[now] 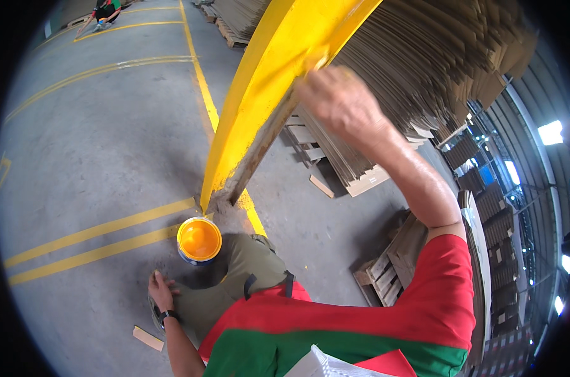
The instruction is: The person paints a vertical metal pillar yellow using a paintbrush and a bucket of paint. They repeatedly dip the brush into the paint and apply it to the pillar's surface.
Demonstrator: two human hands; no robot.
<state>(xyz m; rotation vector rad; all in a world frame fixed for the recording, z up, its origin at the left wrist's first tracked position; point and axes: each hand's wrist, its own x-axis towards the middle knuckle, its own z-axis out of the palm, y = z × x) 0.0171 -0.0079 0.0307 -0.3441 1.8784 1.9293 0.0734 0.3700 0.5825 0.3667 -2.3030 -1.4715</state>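
Note:
My right hand [341,100] is raised against a tall yellow steel column [244,103], closed around a paintbrush [316,60] smeared with yellow. Motion blurs the brush, and my fingers hide most of its handle. Fresh-looking yellow coats the column's broad face, while a strip along its side edge [266,147] is bare and brownish. Beside the column's foot, an open can of yellow-orange paint [199,240] stands on the floor. My left hand [162,290] hangs low by my bent leg, near the can, with its fingers loosely apart and nothing in them.
Tall stacks of flat cardboard [417,56] rise behind the column at right, with a wooden pallet [385,264] nearer. Yellow lines [109,229] mark the concrete floor. A small wooden strip [148,338] lies at lower left. Another person [105,12] crouches far off.

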